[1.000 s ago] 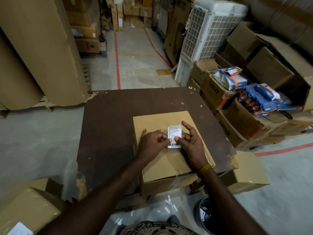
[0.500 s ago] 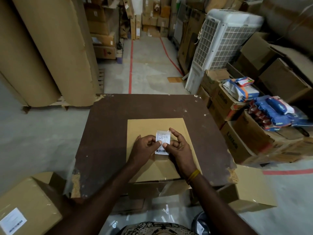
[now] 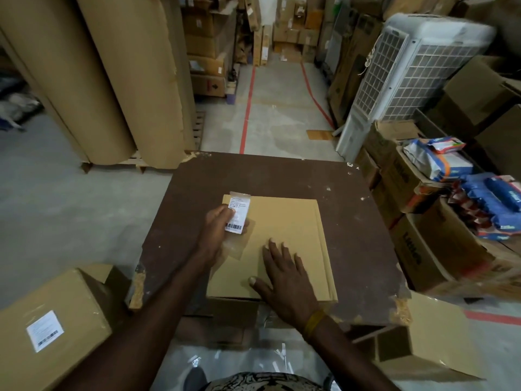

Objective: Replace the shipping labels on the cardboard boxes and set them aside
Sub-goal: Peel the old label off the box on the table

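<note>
A: Cardboard box (image 3: pixel 284 235) sits flat on the brown desk (image 3: pixel 352 215), near edge hanging past the desk's front. Head view only.

B: Your hands?

A: Your left hand (image 3: pixel 218 234) pinches the white shipping label (image 3: pixel 238 214), barcode end down, over the box's far-left corner. Clear film (image 3: pixel 239 246) hangs below the label. Can't tell if the label still touches the box. Your right hand (image 3: pixel 284 280) lies flat on the box top, fingers straight and spread, gripping nothing.

B: Surroundings?

A: Second box (image 3: pixel 50 328) with a white label (image 3: pixel 45 330) on the floor to your left. Open carton (image 3: pixel 431 342) at the desk's front-right corner. White air cooler (image 3: pixel 408 74) far right, brown paper rolls (image 3: pixel 112 80) far left.
</note>
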{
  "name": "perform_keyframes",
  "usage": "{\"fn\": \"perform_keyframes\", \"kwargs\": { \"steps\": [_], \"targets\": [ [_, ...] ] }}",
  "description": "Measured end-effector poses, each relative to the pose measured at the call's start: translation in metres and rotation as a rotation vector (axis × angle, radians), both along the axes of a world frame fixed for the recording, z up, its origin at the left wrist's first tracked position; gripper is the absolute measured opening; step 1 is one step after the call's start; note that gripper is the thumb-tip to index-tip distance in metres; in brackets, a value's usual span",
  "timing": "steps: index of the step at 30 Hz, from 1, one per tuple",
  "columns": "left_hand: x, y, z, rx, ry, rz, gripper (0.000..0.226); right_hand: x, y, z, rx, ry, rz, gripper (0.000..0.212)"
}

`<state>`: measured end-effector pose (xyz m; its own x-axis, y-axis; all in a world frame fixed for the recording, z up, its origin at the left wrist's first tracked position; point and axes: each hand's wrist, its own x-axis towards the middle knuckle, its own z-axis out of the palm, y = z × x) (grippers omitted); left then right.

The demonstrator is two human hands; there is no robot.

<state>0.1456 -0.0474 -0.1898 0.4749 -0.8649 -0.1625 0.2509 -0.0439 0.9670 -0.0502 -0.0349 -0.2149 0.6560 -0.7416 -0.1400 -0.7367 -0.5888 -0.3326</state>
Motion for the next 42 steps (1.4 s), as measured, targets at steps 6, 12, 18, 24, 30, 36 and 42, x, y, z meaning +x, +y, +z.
{"fn": "perform_keyframes", "kwargs": {
  "steps": [6, 12, 18, 24, 30, 36, 42],
  "targets": [
    [-0.006, 0.004, -0.01, -0.045, -0.18, -0.065, 0.012, 0.017, -0.034, 0.01, -0.038, 0.144, -0.031, 0.096],
    [-0.005, 0.005, -0.015, -0.077, -0.196, -0.051, 0.013, 0.02, -0.029, 0.012, -0.028, 0.173, 0.025, 0.091],
    [-0.005, 0.003, -0.022, -0.092, -0.16, -0.012, 0.014, 0.008, -0.016, 0.007, -0.051, 0.172, 0.041, 0.089],
    [-0.005, -0.001, -0.025, -0.128, -0.175, -0.012, 0.034, 0.035, -0.045, 0.009, -0.055, 0.173, -0.041, 0.062],
    [-0.008, 0.004, -0.025, -0.166, -0.233, 0.018, 0.052, 0.003, 0.005, 0.009, -0.046, 0.167, 0.02, 0.086],
    [-0.007, 0.001, -0.029, -0.176, -0.348, -0.007, 0.028, 0.029, -0.044, 0.013, -0.049, 0.213, -0.071, 0.068],
    [-0.006, 0.003, -0.03, -0.141, -0.299, -0.02, 0.011, 0.016, -0.005, 0.016, -0.019, 0.218, -0.041, 0.074]
  ]
}}
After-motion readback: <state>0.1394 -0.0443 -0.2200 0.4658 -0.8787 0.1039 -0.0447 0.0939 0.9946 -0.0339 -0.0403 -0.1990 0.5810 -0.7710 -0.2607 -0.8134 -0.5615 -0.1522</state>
